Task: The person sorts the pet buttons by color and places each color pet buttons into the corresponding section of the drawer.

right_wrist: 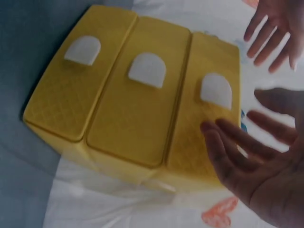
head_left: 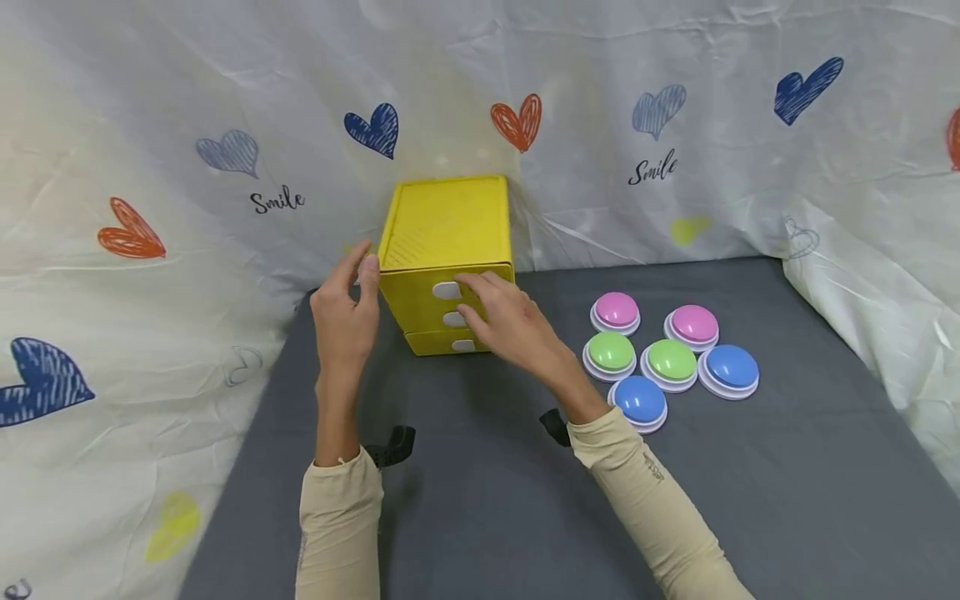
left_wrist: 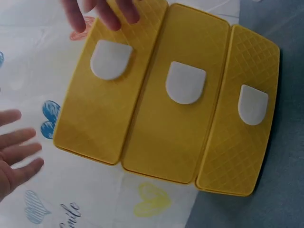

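A small yellow three-drawer box stands at the back of the table, each drawer front bearing a white rounded tab. All three drawers look closed in the left wrist view. My left hand is raised beside the box's left front edge, fingers spread and holding nothing. In front of the top drawer, my right hand has its fingers loosely bent near the white tab. The right wrist view shows those fingertips close to the drawer front, with nothing between them.
To the right of the box stand several round push buttons with white bases: pink ones, green ones and blue ones. Right behind the box hangs a white cloth printed with hearts. Dark grey cloth covers the table.
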